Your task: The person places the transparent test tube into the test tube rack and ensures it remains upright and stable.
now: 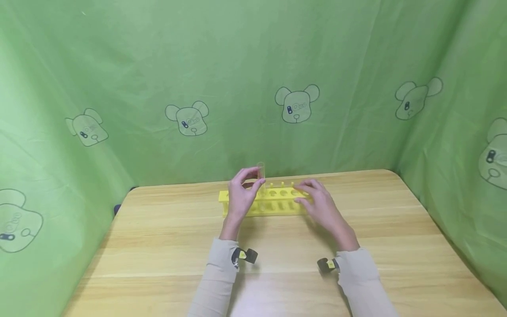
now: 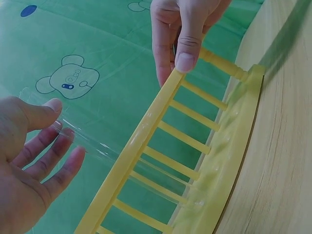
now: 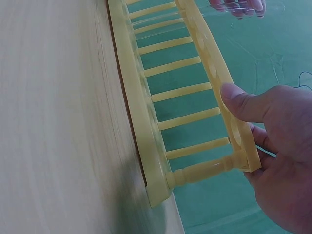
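A clear test tube [image 1: 261,171] stands through a hole of the yellow test tube rack [image 1: 277,197]. My left hand [image 1: 242,193] pinches its upper part between thumb and fingertips. In the left wrist view the tube [image 2: 97,145] passes through the top bar, its lower end down at the rack's base. My right hand [image 1: 322,206] grips the rack's right end. Its thumb lies on the top bar in the right wrist view, where the hand [image 3: 287,146] has its other fingers behind the bar, partly hidden.
The rack stands near the back edge of a wood-grain table [image 1: 285,273]. Round pegs [image 1: 283,184] rise along its rear side. Green curtains [image 1: 245,57] with printed bear heads hang behind and on both sides.
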Available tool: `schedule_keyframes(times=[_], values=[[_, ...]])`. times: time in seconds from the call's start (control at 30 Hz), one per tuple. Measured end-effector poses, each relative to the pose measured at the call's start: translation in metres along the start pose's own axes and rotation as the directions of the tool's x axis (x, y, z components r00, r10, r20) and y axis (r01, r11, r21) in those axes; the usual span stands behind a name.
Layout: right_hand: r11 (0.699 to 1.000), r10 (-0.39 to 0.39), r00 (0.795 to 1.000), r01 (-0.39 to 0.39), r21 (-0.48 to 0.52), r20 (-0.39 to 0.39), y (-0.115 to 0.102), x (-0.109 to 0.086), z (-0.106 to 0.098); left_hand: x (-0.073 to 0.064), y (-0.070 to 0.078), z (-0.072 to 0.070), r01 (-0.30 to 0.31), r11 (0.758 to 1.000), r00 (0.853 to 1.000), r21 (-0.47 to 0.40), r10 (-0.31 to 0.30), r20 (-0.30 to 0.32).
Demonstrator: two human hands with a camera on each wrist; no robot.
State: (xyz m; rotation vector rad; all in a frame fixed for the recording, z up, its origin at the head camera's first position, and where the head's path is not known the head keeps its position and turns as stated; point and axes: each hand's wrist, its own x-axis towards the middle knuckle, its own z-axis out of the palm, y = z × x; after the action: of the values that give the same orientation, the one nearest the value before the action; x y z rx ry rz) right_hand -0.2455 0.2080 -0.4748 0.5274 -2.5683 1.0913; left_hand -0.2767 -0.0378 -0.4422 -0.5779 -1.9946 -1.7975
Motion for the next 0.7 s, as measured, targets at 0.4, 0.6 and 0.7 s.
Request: schedule_keyframes(times=[0.4, 0.6, 0.7], values=[[1.0, -0.009, 1.0, 0.009, -0.013, 0.006, -0.001, 0.002, -0.002, 0.0, 0.017, 0.001, 0.012, 1.0, 1.0, 0.02, -0.012, 0.01], [1.0, 0.0, 1.0, 0.001, -0.012, 0.005, -0.001, 0.002, -0.003, -0.001, 0.038, -0.003, 0.019, 0.999, 0.999, 0.029, -0.02, 0.028], [1.0, 0.0, 1.0, 0.0, -0.014, 0.004, 0.0, 0.002, -0.003, -0.001, 0.038, -0.005, 0.029, 0.999, 0.999, 0.04, -0.03, 0.038]])
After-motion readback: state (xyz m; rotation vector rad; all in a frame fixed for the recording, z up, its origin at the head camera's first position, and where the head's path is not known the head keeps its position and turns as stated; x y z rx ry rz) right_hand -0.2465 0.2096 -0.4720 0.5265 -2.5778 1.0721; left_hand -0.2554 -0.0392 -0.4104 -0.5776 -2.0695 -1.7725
